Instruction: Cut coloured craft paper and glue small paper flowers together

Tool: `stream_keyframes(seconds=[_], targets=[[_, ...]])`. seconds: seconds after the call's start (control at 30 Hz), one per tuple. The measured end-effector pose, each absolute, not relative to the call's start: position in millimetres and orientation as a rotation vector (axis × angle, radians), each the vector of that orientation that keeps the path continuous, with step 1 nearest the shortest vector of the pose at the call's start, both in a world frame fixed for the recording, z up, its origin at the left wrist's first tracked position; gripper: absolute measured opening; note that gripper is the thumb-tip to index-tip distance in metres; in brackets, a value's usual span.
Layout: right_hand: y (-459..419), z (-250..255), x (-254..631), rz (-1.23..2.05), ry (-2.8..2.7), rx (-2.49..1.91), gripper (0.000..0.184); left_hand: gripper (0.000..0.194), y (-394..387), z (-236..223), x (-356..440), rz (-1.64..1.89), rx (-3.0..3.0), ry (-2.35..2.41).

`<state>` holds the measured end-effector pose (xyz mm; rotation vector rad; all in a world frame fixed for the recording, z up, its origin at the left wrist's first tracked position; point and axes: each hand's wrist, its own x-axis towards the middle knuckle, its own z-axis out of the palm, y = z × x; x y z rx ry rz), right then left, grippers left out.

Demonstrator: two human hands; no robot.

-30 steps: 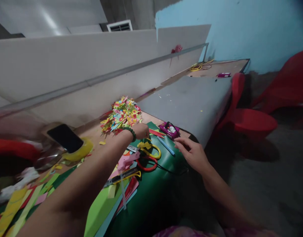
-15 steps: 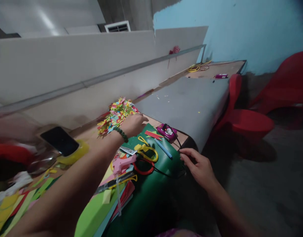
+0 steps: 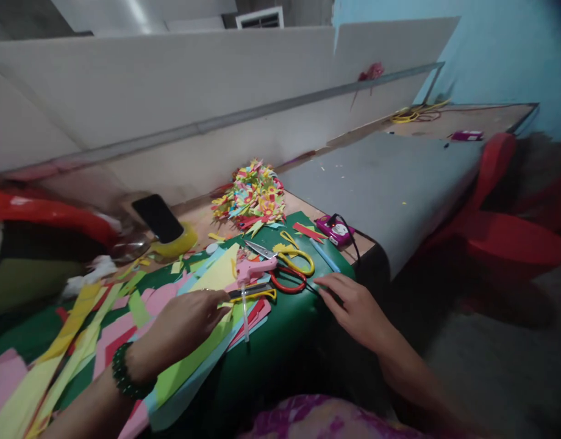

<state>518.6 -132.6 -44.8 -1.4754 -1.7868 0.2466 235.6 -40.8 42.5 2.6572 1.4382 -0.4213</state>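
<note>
My left hand (image 3: 191,320) hovers over the coloured paper sheets (image 3: 193,347), beside a yellow-and-black utility knife (image 3: 253,294). Its fingers point down and are partly hidden. At the mat's right edge my right hand (image 3: 353,311) has thumb and forefinger at a thin black cord (image 3: 311,285) and seems to pinch it. Between the hands lie a pink glue gun (image 3: 253,269) with a clear glue stick, red-handled scissors (image 3: 290,289) and yellow-handled scissors (image 3: 308,261). A blue pen (image 3: 325,256) rests just above the right hand.
A heap of paper flowers (image 3: 255,198) sits behind the green mat (image 3: 299,329). A purple box (image 3: 335,230) with a black cord stands at the table corner. On the left are a phone (image 3: 158,218) by yellow tape (image 3: 182,242) and paper strips (image 3: 74,347). Red chairs (image 3: 509,244) stand right.
My left hand has moved from the paper flower heap back toward me, over the paper sheets. My right hand has moved from the purple box's cord toward the scissors handles. The view has turned left.
</note>
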Motion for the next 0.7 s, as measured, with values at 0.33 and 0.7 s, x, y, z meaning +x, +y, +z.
stream_keyframes(seconds=[0.33,0.7], targets=[[-133,-38,484,0.332,-1.892,-1.440,0.027,0.043,-46,37,149,0.026,2.289,1.859],[-74,-32,451,-0.090,-2.058,-1.642,0.024,0.027,-53,-4,128,0.386,2.353,1.211]])
